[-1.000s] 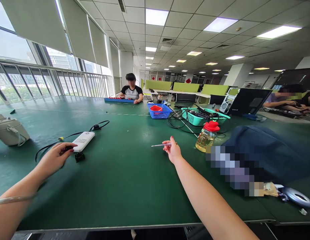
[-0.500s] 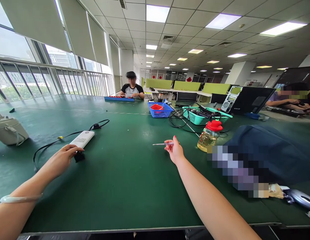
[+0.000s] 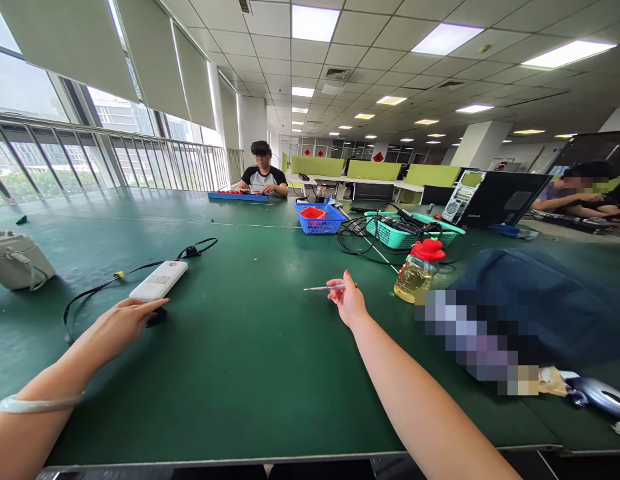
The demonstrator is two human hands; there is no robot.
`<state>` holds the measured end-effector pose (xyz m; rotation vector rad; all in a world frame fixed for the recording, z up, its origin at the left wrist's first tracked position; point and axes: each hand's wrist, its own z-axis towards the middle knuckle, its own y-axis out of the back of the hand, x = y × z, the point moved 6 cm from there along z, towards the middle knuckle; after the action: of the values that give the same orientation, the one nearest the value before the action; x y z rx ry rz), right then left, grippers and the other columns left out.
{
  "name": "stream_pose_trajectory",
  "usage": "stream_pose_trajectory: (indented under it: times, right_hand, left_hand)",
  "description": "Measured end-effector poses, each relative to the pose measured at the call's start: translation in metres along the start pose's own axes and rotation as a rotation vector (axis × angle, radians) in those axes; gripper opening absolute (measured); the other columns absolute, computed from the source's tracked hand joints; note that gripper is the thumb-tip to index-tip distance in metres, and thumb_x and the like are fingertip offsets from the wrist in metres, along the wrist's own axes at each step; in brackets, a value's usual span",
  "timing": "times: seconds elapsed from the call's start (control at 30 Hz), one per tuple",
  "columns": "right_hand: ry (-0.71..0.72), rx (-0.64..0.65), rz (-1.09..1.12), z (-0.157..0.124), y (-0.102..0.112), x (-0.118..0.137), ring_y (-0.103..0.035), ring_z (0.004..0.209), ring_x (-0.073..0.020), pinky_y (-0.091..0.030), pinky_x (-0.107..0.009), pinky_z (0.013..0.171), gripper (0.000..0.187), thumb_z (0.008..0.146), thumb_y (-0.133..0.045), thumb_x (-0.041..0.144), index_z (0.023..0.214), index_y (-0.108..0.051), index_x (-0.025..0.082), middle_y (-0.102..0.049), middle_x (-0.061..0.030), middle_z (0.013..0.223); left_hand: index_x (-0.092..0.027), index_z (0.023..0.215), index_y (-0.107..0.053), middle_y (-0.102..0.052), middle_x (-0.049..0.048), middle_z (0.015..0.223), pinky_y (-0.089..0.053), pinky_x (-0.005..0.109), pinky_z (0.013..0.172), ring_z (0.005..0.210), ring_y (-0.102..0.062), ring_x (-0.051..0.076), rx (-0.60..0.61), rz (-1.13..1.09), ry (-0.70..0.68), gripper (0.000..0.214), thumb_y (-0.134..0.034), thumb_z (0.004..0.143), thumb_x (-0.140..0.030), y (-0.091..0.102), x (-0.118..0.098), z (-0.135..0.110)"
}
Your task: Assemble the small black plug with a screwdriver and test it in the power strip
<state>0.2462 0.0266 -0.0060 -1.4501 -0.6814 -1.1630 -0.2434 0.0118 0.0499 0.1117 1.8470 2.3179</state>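
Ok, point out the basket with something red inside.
The blue basket, left of the green basket: it holds a red container; the other holds black cables.

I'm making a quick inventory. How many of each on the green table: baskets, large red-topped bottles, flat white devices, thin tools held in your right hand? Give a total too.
Baskets: 2, the blue basket and the green basket
Red-topped bottle: 1
White device: 1
Thin tool, in the right hand: 1
Total: 5
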Motion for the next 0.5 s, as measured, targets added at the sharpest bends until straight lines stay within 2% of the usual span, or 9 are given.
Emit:
stream_pose_trajectory:
  times: [0.07, 0.2, 0.3, 0.4, 0.5]
  right_hand:
    - [0.001, -0.003, 0.003, 0.000, 0.000, 0.000, -0.041, 0.039, -0.0111, -0.045, -0.030, 0.050, 0.058, 0.076, -0.055, 0.074, 0.059, -0.068, 0.020, -0.050, 0.0001, 0.043]
    - [-0.005, 0.000, 0.006, -0.001, 0.000, 0.000, -0.041, 0.040, -0.0109, -0.045, -0.030, 0.050, 0.057, 0.075, -0.056, 0.073, 0.060, -0.068, 0.019, -0.050, 0.0001, 0.044]
    - [-0.010, 0.004, 0.003, -0.001, 0.000, -0.001, -0.042, 0.039, -0.0109, -0.045, -0.030, 0.050, 0.056, 0.075, -0.057, 0.072, 0.061, -0.069, 0.019, -0.050, 0.0003, 0.044]
    - [-0.009, 0.006, 0.001, -0.001, -0.001, -0.001, -0.043, 0.039, -0.0107, -0.044, -0.030, 0.049, 0.056, 0.075, -0.057, 0.072, 0.061, -0.069, 0.019, -0.051, 0.0004, 0.043]
    - [-0.003, 0.009, 0.001, -0.002, -0.001, -0.001, -0.043, 0.039, -0.0109, -0.044, -0.030, 0.048, 0.057, 0.075, -0.056, 0.072, 0.060, -0.069, 0.019, -0.050, 0.0004, 0.043]
  left_hand:
    - [-0.019, 0.128, -0.060, -0.070, 0.0103, 0.112, -0.047, 0.038, 0.093, 0.105, -0.063, 0.028, -0.037, 0.045, 0.098, 0.055, -0.031, 0.084, -0.036, 0.009, 0.004, -0.005]
    - [-0.016, 0.133, -0.054, -0.071, 0.0160, 0.105, -0.049, 0.039, 0.083, 0.099, -0.065, 0.032, -0.050, 0.188, 0.367, 0.060, -0.026, 0.089, -0.046, 0.018, 0.029, -0.018]
    - [-0.011, 0.130, -0.055, -0.071, 0.0188, 0.108, -0.049, 0.039, 0.082, 0.098, -0.065, 0.033, 0.026, 0.234, 0.398, 0.067, -0.035, 0.084, -0.054, 0.007, 0.046, -0.019]
    - [-0.012, 0.130, -0.055, -0.071, 0.0172, 0.108, -0.050, 0.037, 0.077, 0.094, -0.067, 0.032, 0.113, 0.196, 0.437, 0.061, -0.036, 0.083, -0.046, -0.007, 0.057, -0.019]
    - [-0.015, 0.134, -0.051, -0.069, 0.0156, 0.113, -0.050, 0.038, 0.080, 0.099, -0.065, 0.031, 0.069, 0.158, 0.448, 0.058, -0.035, 0.083, -0.038, -0.002, 0.052, -0.019]
